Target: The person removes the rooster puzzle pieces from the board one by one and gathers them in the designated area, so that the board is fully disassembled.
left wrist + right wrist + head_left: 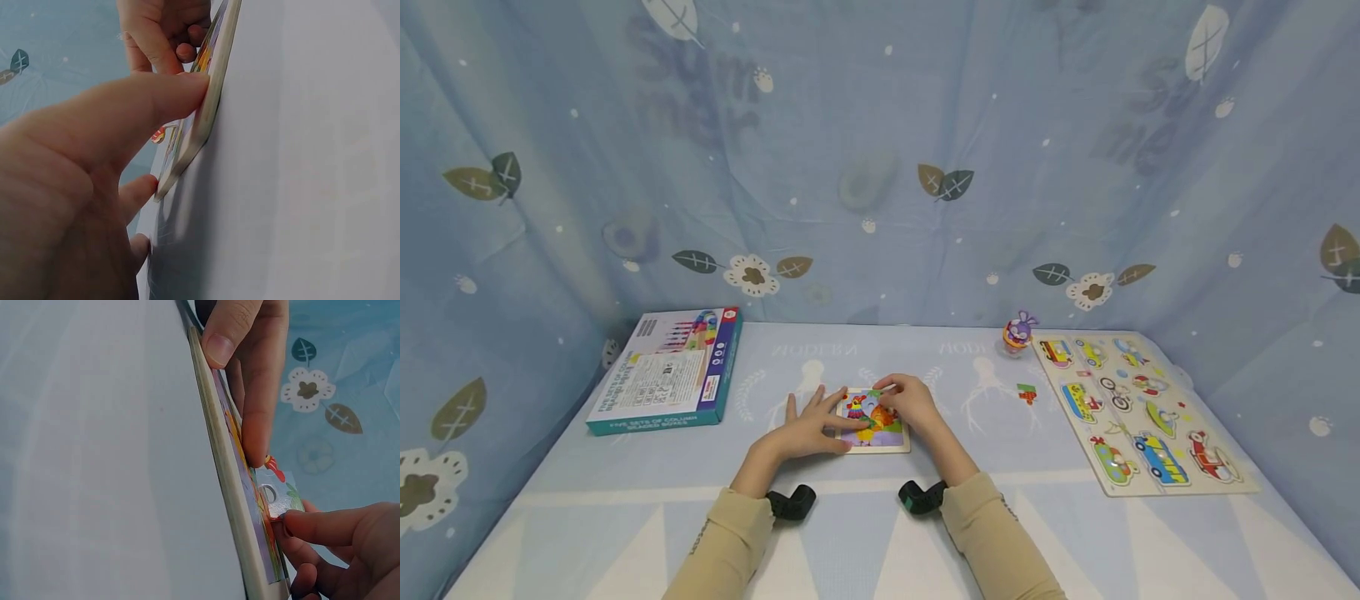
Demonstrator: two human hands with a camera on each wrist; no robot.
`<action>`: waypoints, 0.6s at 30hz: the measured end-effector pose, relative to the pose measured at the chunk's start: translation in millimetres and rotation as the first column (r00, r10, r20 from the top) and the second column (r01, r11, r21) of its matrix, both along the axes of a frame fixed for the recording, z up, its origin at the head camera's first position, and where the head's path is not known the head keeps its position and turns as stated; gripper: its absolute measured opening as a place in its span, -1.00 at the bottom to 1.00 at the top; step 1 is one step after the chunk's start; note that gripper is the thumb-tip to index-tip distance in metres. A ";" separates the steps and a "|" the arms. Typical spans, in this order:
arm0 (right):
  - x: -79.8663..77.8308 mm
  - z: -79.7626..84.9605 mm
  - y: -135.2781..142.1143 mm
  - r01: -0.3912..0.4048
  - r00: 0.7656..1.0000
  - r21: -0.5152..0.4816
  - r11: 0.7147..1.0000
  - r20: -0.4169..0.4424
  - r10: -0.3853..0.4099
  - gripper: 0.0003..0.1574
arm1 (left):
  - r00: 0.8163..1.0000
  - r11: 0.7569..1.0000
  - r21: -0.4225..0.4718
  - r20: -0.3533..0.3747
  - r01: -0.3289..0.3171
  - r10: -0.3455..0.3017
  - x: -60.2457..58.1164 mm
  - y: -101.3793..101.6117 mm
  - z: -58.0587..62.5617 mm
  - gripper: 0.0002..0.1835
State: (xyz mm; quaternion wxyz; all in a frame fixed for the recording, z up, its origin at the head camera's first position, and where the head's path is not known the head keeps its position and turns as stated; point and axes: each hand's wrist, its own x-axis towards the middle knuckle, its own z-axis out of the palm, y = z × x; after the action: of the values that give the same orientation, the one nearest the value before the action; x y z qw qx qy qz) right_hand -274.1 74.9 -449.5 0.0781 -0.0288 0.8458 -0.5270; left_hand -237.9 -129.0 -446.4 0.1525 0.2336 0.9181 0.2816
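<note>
A small wooden-framed jigsaw puzzle (888,439) with a colourful rooster and hen picture lies on the table between both hands. My left hand (811,431) is spread at its left side, the thumb resting on the frame's near edge and the index finger reaching over the picture. At the upper right corner my right hand (912,403) pinches a puzzle piece. In the right wrist view this light blue piece (284,499) stands tilted up from the board, held between thumb and fingers of the right hand (350,550). Its seating in the frame is partly hidden.
A loose green and red puzzle piece (1027,393) lies to the right. Behind it stands a purple rabbit figure (1017,334). A wooden vehicle peg board (1107,433) is at the far right, a flat toy box (658,375) at the left. A blue curtain (880,167) closes the back.
</note>
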 end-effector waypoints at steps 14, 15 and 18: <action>-0.2 2.3 0.6 0.043 0.999 -0.096 0.994 0.026 -0.041 -0.83 | 1.000 1.000 -0.014 -0.012 -0.005 0.004 0.3 -0.3 -1.6 -0.57; -0.6 3.1 0.7 0.057 0.998 -0.112 0.992 0.038 -0.053 -0.83 | 1.000 1.000 -0.017 -0.012 -0.004 0.004 -0.1 -0.2 -1.8 -0.57; -2.3 5.2 2.4 0.094 0.994 -0.164 0.982 0.064 -0.085 -0.79 | 1.000 1.000 -0.022 -0.013 -0.002 0.002 -0.3 0.0 -1.6 -0.57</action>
State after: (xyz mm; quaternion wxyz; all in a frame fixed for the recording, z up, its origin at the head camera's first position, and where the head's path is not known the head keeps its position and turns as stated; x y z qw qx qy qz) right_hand -276.3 77.4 -444.3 0.0755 0.0176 0.7966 -0.5995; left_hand -238.2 -129.0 -448.0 0.1489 0.2327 0.9224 0.2700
